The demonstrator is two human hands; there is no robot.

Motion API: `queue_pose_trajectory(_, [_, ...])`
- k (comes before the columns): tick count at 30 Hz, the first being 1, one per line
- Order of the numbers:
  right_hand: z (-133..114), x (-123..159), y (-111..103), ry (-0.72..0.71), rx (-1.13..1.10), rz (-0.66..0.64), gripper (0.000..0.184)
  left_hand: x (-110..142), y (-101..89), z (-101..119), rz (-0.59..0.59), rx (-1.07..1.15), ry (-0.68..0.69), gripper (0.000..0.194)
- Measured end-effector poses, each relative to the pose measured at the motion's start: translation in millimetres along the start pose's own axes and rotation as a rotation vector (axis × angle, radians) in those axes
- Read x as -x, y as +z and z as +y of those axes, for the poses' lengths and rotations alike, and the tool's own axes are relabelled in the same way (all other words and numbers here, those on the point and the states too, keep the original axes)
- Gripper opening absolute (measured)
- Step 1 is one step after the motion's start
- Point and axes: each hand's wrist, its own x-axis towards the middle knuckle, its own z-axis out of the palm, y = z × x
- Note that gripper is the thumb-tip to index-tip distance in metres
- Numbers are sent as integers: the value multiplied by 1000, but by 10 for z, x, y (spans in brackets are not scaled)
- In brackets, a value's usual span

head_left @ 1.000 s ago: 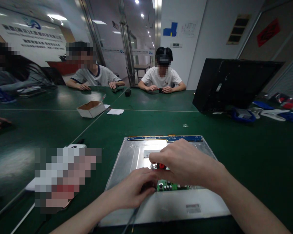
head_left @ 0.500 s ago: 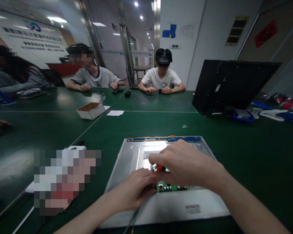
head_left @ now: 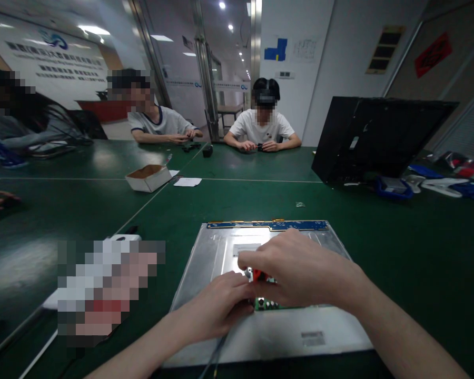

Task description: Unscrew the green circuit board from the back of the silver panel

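Note:
A flat silvery metal panel [head_left: 221,247] lies face down on the green table in front of me, with a blue strip [head_left: 266,225] along its far edge. A small green circuit board [head_left: 265,303] sits on its near half. My right hand [head_left: 300,271] is closed around a small tool with a red and silver handle [head_left: 255,274], held over the board. My left hand [head_left: 217,310] rests on the panel beside the board, fingers curled and pressed down next to the tool's tip. A dark cable [head_left: 215,352] runs out from under my left hand toward me.
A black monitor shell [head_left: 375,137] stands at the right, with blue and white items [head_left: 438,184] behind it. A small cardboard box [head_left: 148,177] and a paper slip [head_left: 187,181] lie mid-table. Other people sit at the far side and left. A blurred patch [head_left: 106,287] lies at my left.
My right hand has tipped slightly down and forward with the tool. A person at the far left has leaned right and brought both hands together. My left hand stays put.

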Motion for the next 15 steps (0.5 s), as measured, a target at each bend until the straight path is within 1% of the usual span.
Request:
queue_pose_trajectory(3, [9, -8, -6, 34, 31, -9, 16, -7, -4, 7, -5, 8, 27, 27])
queue_pose_trajectory(7, [8, 19, -18, 5, -34, 1, 9, -11, 11, -20, -29, -14, 19, 21])
queue_pose_trajectory(10, [7, 36, -9, -25, -58, 20, 15, -3, 44, -59, -10, -24, 28, 22])
queue_pose_trajectory(13, [11, 24, 3, -16, -27, 23, 10, 5, 70, -82, 19, -10, 32, 26])
queue_pose_trajectory(15, [12, 5, 6, 13, 2, 13, 13, 5, 69, -80, 25, 2, 36, 28])
